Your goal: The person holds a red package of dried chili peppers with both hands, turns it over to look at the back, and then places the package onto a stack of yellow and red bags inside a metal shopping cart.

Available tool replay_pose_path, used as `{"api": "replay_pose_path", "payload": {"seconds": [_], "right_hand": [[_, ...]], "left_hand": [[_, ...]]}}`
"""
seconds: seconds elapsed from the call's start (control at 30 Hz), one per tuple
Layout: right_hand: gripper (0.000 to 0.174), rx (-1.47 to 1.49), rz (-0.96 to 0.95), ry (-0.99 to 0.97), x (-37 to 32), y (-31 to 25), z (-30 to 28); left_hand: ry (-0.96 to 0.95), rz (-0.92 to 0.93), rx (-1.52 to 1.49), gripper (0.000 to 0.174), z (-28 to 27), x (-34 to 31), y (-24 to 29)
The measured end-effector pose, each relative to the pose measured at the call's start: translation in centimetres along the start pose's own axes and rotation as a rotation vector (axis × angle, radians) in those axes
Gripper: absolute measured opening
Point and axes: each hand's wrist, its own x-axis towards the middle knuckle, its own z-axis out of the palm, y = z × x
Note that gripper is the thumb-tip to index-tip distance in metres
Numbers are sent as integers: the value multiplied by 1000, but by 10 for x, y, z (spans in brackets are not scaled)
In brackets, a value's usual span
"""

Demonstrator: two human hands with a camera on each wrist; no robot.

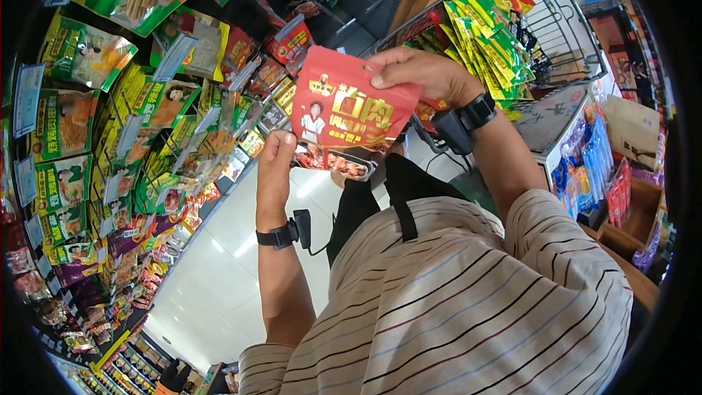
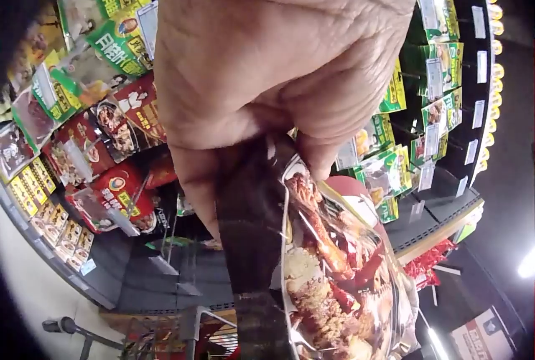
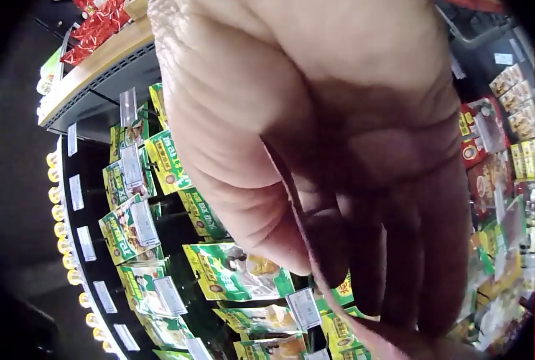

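Observation:
A red pouch (image 1: 344, 106) with yellow lettering, a cartoon figure and a food picture at its bottom is held up between both hands. The left hand (image 1: 274, 175) pinches its lower left edge, thumb on the front. At its upper right, the right hand (image 1: 428, 77) grips the corner, thumb across the front. In the left wrist view the left hand (image 2: 284, 51) holds the pouch (image 2: 343, 276) by its dark edge. The right wrist view has the right hand (image 3: 309, 126) around the pouch's thin edge (image 3: 305, 243), fingers behind it.
Shelves with hanging green and yellow packets (image 1: 73, 124) stand on the left. A wire shopping cart (image 1: 585, 51) with yellow-green packets (image 1: 486, 44) is at the upper right. Beside it are a grey box-like stand (image 1: 545, 124) and blue bags (image 1: 596, 153). Pale floor tiles (image 1: 219, 271) lie below.

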Motion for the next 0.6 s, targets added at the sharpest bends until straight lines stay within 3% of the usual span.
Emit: {"api": "replay_pose_path", "payload": {"seconds": [0.2, 0.23, 0.33, 0.47, 0.6], "right_hand": [[39, -243, 66, -132, 4, 0, 16], [37, -402, 53, -143, 10, 5, 15], [29, -431, 113, -186, 15, 11, 21], [32, -564, 140, -239, 29, 24, 7], [31, -588, 122, -182, 35, 30, 1]], "left_hand": [[-233, -100, -62, 28, 12, -8, 15], [-268, -128, -103, 29, 9, -6, 9], [-217, -138, 0, 32, 12, -3, -7], [-161, -155, 56, 29, 16, -2, -12], [-127, -145, 37, 28, 17, 2, -11]]}}
